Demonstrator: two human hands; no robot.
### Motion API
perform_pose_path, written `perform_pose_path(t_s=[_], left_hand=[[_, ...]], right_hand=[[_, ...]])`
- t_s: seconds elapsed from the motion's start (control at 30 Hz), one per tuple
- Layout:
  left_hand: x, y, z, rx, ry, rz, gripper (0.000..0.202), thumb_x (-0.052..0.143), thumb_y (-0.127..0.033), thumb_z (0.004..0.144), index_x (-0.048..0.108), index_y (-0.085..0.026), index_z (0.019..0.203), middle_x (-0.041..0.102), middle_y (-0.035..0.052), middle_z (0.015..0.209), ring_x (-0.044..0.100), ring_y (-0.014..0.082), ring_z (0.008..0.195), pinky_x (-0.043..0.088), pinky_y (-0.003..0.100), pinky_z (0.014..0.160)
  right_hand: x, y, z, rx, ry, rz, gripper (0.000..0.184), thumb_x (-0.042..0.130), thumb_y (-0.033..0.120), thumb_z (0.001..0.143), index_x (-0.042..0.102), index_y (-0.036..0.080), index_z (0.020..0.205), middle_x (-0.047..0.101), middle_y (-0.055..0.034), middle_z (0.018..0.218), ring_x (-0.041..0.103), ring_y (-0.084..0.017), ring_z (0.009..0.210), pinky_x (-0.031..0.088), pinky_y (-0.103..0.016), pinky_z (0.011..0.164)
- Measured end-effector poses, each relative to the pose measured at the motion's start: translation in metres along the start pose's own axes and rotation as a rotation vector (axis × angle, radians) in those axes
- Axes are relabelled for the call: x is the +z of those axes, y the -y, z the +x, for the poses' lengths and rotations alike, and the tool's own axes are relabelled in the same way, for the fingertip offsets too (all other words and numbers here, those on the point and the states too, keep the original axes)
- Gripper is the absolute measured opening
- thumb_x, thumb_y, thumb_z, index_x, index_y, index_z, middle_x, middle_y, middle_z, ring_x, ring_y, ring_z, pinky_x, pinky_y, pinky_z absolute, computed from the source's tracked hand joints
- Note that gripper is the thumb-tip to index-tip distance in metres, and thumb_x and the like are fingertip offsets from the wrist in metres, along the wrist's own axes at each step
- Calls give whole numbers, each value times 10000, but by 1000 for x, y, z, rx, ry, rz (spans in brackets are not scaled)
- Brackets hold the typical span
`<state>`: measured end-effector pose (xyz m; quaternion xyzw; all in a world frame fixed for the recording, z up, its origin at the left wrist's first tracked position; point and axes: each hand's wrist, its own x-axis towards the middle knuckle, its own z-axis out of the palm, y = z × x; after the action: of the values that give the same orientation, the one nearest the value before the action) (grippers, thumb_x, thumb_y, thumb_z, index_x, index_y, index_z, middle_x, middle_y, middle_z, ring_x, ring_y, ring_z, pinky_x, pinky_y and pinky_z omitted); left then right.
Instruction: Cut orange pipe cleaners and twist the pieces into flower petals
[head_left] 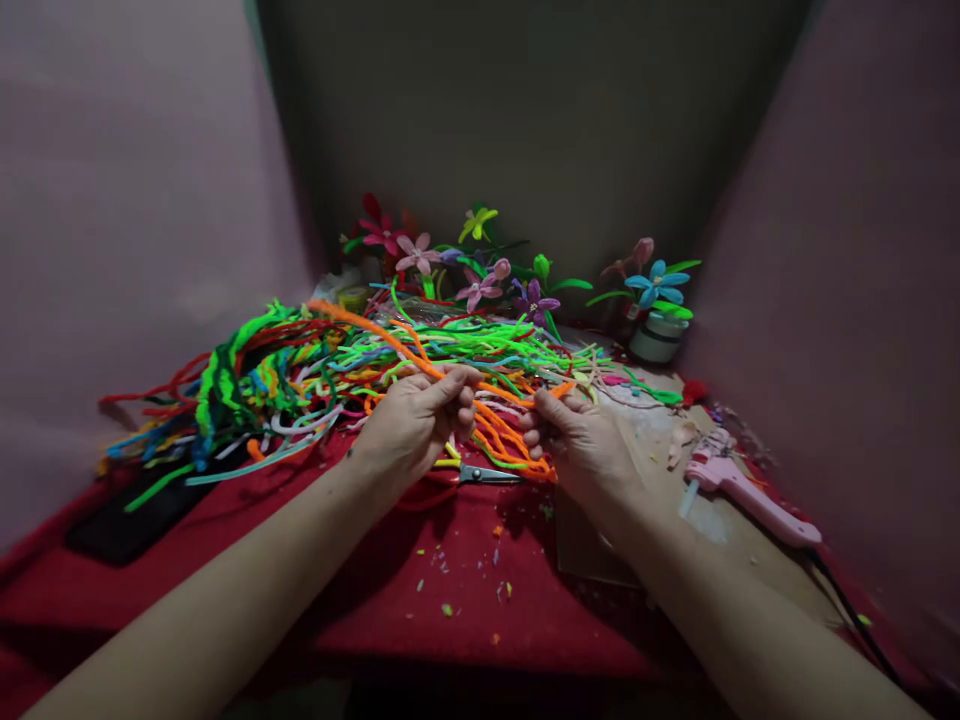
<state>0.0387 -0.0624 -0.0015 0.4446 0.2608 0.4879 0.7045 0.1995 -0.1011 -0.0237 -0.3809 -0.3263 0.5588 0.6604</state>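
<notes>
1. From my end, I have the left hand (424, 405) above the scissors (489, 475) and slightly to their left, its grip closed around a fuzzy orange stem (375, 332).
2. My right hand (583, 430) is up and to the right of the scissors, its grip pinching that same stem near one end; a short tip pokes out past the fingers.
3. The orange stem spans the gap between both hands, above and beyond the scissors, its long free part slanting away to their far left.
4. I see loose orange stems (501, 437) just behind the scissors, and a heap of green stems (480, 345) farther back.
5. Well left of the scissors I make out a twisted green bundle (225, 370) and a dark flat object (124, 520) under some stem ends.
6. Right of the scissors, a pink glue gun (750, 495) lies on a tan board (765, 562).
7. Far behind the scissors I spot a pink flower (418, 254), a purple flower (534, 301) and, off to the right, a blue flower (657, 285) above a jar (658, 340).
8. Small scraps (448, 609) dot the red-covered surface (360, 600) in front of the scissors.
</notes>
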Motion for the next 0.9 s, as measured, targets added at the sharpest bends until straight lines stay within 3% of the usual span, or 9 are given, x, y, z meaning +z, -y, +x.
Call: perform_pose_path(t_s=[0.1, 0.2, 0.27, 0.37, 0.5, 0.67, 0.8, 0.9], left_hand=[[0, 3, 1, -94, -135, -111, 138, 602, -187, 810, 650, -77, 742, 555, 13, 597, 509, 57, 457, 421, 151, 430], [3, 13, 1, -203, -181, -182, 196, 535, -165, 852, 665, -70, 740, 579, 37, 589, 531, 74, 450, 453, 172, 424], [8, 19, 0, -219, -198, -197, 229, 497, -161, 874, 666, -78, 743, 605, 52, 614, 565, 95, 483, 480, 196, 437], [17, 24, 1, -190, -243, -240, 260, 468, -177, 892, 649, -104, 720, 652, 60, 688, 640, 138, 612, 529, 238, 504], [21, 17, 6, -104, -296, -357, 285, 432, -186, 911, 632, -108, 723, 687, 67, 736, 673, 175, 715, 567, 315, 629], [14, 0, 12, 53, -400, -445, 330, 372, -193, 936, 604, -108, 717, 685, 64, 705, 671, 157, 712, 566, 330, 685], [17, -11, 12, 61, -461, -561, 311, 359, -179, 941, 594, -121, 745, 632, 22, 605, 645, 130, 644, 556, 286, 645], [22, -15, 9, 68, -416, -629, 322, 329, -129, 943, 572, -128, 731, 513, -31, 490, 510, 62, 445, 490, 191, 507]], right_hand=[[1, 0, 2, -22, 1, 126, 255, 790, 325, 607, 620, 136, 629, 651, -4, 549, 577, -97, 449, 468, -183, 414], [2, 5, 6, -71, 12, 296, 154, 754, 272, 673, 658, 152, 685, 711, -13, 692, 658, -121, 646, 546, -227, 623], [4, 9, 7, -55, 39, 366, 110, 708, 258, 732, 673, 159, 696, 728, -17, 754, 676, -131, 771, 540, -261, 772], [3, 13, 7, -27, 72, 405, 178, 630, 273, 807, 682, 158, 681, 733, -31, 756, 685, -139, 813, 510, -290, 868], [-2, 15, 10, -41, 118, 461, 257, 519, 245, 875, 684, 160, 697, 738, -46, 771, 692, -154, 812, 500, -352, 900], [-6, 16, 13, -9, 114, 502, 246, 474, 196, 888, 680, 178, 755, 737, -38, 756, 691, -165, 849, 497, -396, 905], [-2, 20, 11, 51, 75, 553, 246, 439, 144, 895, 671, 193, 826, 730, -20, 761, 689, -151, 847, 509, -368, 890], [2, 25, 9, 91, 46, 558, 275, 402, 152, 918, 657, 184, 819, 699, -14, 670, 687, -138, 755, 537, -340, 834]])
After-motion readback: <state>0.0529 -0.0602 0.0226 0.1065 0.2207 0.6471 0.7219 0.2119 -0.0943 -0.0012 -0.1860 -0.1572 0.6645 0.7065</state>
